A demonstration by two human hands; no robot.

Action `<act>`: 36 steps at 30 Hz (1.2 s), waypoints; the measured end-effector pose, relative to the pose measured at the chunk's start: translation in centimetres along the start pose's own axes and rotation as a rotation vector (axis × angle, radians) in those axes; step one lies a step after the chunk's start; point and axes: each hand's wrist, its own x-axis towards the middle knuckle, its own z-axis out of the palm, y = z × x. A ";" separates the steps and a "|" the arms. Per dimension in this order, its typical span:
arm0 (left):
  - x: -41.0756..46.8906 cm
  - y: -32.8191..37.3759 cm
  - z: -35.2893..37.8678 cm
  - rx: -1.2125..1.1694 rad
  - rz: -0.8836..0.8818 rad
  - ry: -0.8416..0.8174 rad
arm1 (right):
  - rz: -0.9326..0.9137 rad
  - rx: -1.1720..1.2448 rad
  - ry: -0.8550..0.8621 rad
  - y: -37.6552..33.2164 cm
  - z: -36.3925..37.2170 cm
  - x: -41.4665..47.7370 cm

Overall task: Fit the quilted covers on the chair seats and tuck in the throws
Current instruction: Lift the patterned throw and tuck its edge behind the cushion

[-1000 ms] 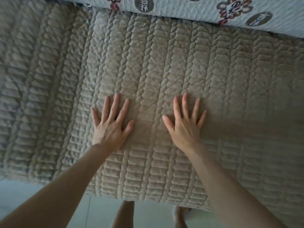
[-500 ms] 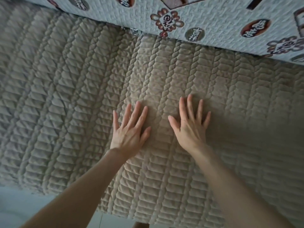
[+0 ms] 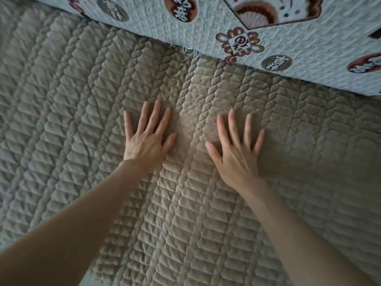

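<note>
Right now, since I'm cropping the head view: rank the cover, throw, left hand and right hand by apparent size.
1. cover, fills most of the frame
2. throw, along the top
3. left hand and right hand: look alike, unranked

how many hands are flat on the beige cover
2. The left hand lies flat on the beige cover near the middle; the right hand lies flat just beside it, not touching it. No others show.

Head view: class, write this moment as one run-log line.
step: press cover flat | left hand: open, palm down on cover | right hand: open, palm down on cover | throw: along cover's far edge
</note>
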 end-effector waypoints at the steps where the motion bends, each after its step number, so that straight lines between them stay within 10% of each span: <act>1: 0.9 -0.4 -0.6 0.006 0.020 0.003 | 0.021 0.010 -0.002 0.0 -0.4 1.2; 24: 11.4 -19.1 -5.0 0.018 0.114 0.073 | 0.303 0.122 -0.007 -17.5 0.2 15.9; 36: 11.9 -28.7 -7.5 -0.041 -0.037 0.003 | 0.081 0.145 -0.036 -25.3 -2.2 19.0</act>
